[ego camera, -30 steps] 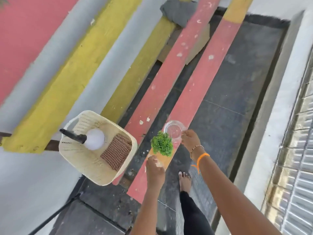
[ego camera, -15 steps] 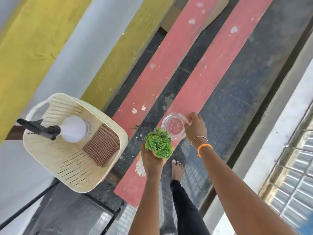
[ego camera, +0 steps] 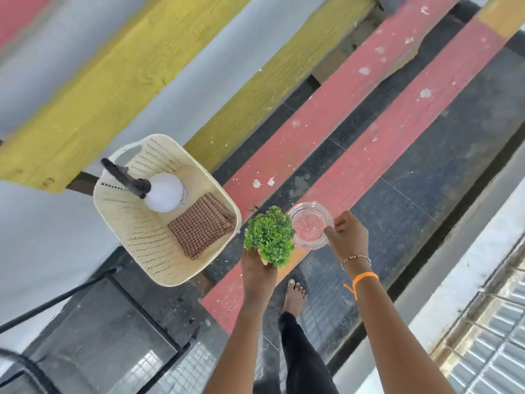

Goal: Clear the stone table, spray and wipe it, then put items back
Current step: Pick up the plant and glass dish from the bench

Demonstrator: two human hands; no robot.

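Plant: a small green artificial plant (ego camera: 269, 236), gripped from below by the left hand (ego camera: 258, 270), lifted clear for cleaning.
Glass bowl: a clear dish (ego camera: 310, 228) just right of the plant, pinched at its rim by the right hand (ego camera: 347, 236).
Basket: a cream plastic basket (ego camera: 142, 251) to the left holds a spray bottle (ego camera: 162, 192) and a checked cloth (ego camera: 201, 225), ready for wiping.
Stone table: probably the dark slab (ego camera: 420, 172) beneath the red planks.

Basket (ego camera: 142, 243): cream, perforated in dotted rows. Cloth (ego camera: 200, 224) inside: brown-and-cream check. Spray bottle (ego camera: 163, 191): white body, black trigger head. Plant (ego camera: 270, 236): bright green. Bowl (ego camera: 311, 228): clear glass. Planks (ego camera: 326, 109): faded red and yellow, white-flecked. Wristband (ego camera: 365, 277): orange.
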